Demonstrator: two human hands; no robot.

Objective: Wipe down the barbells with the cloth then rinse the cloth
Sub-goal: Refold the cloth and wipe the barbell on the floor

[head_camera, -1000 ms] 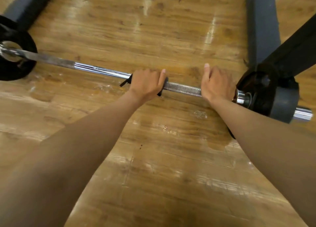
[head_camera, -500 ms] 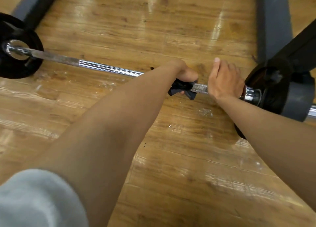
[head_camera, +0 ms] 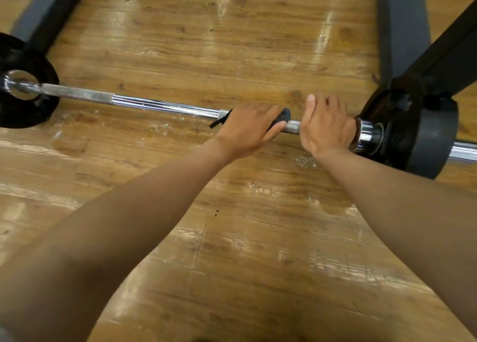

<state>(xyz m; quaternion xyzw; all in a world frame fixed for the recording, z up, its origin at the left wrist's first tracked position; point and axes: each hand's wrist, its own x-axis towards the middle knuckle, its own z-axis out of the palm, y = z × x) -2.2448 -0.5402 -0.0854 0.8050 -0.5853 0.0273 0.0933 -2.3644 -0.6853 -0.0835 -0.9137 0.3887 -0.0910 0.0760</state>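
Note:
A chrome barbell [head_camera: 160, 106] lies across the wooden floor, with a black plate [head_camera: 23, 83] on its left end and dark plates [head_camera: 428, 138] on its right end. My left hand [head_camera: 249, 127] is wrapped around the bar right of its middle, pressing a dark cloth [head_camera: 284, 115] onto it; cloth ends stick out on both sides of the hand. My right hand [head_camera: 326, 123] grips the bare bar beside the right collar [head_camera: 366, 136], a short gap away from my left hand.
Grey frame rails lie on the floor at the back left [head_camera: 49, 9] and back right [head_camera: 402, 29]. A black angled beam [head_camera: 449, 50] rises over the right plates. The wooden floor [head_camera: 258, 251] shows wet streaks and small droplets near the bar.
My left hand with the cloth has slid right along the bar, closer to my right hand, and my wrist has turned back over the top. My right hand kept its grip.

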